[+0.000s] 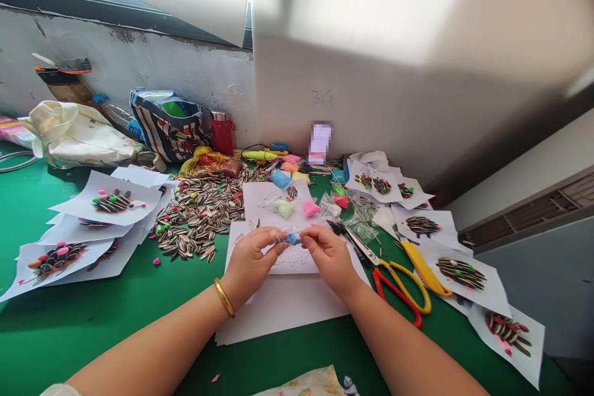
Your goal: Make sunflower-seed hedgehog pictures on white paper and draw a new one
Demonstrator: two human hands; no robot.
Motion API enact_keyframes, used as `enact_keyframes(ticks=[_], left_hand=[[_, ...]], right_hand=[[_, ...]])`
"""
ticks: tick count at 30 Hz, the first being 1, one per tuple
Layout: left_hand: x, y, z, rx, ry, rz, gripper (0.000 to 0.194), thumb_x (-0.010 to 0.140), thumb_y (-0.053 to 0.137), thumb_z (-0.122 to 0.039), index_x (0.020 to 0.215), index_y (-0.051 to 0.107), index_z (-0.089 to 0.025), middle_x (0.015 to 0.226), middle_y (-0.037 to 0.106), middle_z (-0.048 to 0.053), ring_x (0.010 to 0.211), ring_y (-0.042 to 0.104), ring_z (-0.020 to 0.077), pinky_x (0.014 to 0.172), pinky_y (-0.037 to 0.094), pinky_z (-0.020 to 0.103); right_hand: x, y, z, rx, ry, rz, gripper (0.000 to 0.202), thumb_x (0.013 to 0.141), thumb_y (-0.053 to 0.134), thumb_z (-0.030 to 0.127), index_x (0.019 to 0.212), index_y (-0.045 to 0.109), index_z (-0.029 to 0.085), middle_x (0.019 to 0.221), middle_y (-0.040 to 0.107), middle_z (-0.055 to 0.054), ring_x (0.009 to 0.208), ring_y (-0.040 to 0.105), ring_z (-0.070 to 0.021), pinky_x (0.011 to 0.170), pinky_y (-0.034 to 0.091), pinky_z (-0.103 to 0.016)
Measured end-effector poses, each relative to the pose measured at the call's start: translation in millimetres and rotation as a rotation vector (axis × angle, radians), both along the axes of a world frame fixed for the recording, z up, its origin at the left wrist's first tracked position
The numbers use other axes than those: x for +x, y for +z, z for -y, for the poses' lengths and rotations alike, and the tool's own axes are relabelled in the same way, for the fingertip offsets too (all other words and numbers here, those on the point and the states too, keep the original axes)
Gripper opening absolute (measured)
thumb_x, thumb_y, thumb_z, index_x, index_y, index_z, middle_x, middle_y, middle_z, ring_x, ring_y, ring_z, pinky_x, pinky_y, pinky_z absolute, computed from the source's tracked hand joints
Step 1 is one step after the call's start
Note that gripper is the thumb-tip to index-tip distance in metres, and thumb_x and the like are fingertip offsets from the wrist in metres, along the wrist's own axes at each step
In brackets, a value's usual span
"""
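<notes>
Between my two hands is a small clear plastic bag (pixel 291 238) with something blue in it, likely soft clay. The fingers of my left hand (pixel 253 260) pinch its left side, and my right hand (pixel 328 257) pinches the right side. Under them lie white paper sheets (pixel 278 309), the top one with a line drawing partly hidden by my hands. Just beyond my fingers sit a pale green clay lump (pixel 284 208) and a pink clay lump (pixel 310 208), both in clear wrapping.
Striped sunflower seeds (pixel 199 213) are heaped on the left. Scissors (pixel 394 278) with red and yellow handles and a yellow cutter (pixel 424 267) lie right of my right hand. Seed-decorated papers (pixel 116 198) flank both sides. A red flask (pixel 221 134) stands at the back.
</notes>
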State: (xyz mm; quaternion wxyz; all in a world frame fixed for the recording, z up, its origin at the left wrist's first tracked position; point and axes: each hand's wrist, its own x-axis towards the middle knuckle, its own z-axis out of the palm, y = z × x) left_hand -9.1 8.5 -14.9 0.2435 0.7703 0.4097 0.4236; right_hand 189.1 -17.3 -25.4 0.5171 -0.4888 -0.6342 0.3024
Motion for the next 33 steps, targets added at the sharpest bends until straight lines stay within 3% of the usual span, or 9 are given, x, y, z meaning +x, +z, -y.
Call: enact_keyframes(ticks=[10, 18, 29, 33], left_hand=[[6.6, 1.2, -0.2, -0.094, -0.127, -0.025, 0.016, 0.088, 0.066, -0.028, 0.101, 0.075, -0.024, 0.096, 0.075, 0.004, 0.091, 0.068, 0.0186, 0.083, 0.055, 0.029], [3.0, 7.6, 1.3, 0.015, -0.016, 0.030, 0.015, 0.090, 0.064, -0.029, 0.098, 0.075, -0.024, 0.091, 0.075, 0.004, 0.087, 0.068, 0.0187, 0.079, 0.054, 0.030], [2.1, 2.1, -2.9, -0.048, -0.051, 0.011, 0.017, 0.086, 0.068, -0.027, 0.101, 0.075, -0.024, 0.094, 0.074, 0.005, 0.088, 0.068, 0.0199, 0.080, 0.055, 0.032], [0.4, 4.9, -2.5, -0.041, -0.010, 0.101, 0.016, 0.084, 0.070, -0.028, 0.098, 0.077, -0.026, 0.111, 0.072, 0.006, 0.101, 0.068, 0.0219, 0.090, 0.054, 0.035]], right_hand=[[-6.8, -3.7, 3.2, -0.045, 0.068, -0.064, 0.010, 0.086, 0.064, 0.027, 0.093, 0.069, 0.022, 0.091, 0.070, -0.005, 0.082, 0.064, -0.0178, 0.076, 0.053, -0.031], [-2.3, 3.9, 3.4, -0.032, -0.042, -0.044, 0.009, 0.088, 0.061, 0.029, 0.090, 0.066, 0.022, 0.085, 0.066, -0.003, 0.076, 0.059, -0.0164, 0.073, 0.050, -0.031], [-4.7, 2.0, 3.6, -0.102, 0.083, -0.102, 0.011, 0.090, 0.059, 0.031, 0.091, 0.063, 0.022, 0.084, 0.064, -0.002, 0.079, 0.062, -0.0173, 0.075, 0.050, -0.032], [-4.5, 4.0, 3.4, -0.119, 0.009, -0.075, 0.010, 0.089, 0.059, 0.031, 0.090, 0.062, 0.022, 0.082, 0.063, -0.002, 0.076, 0.060, -0.0170, 0.073, 0.048, -0.031]])
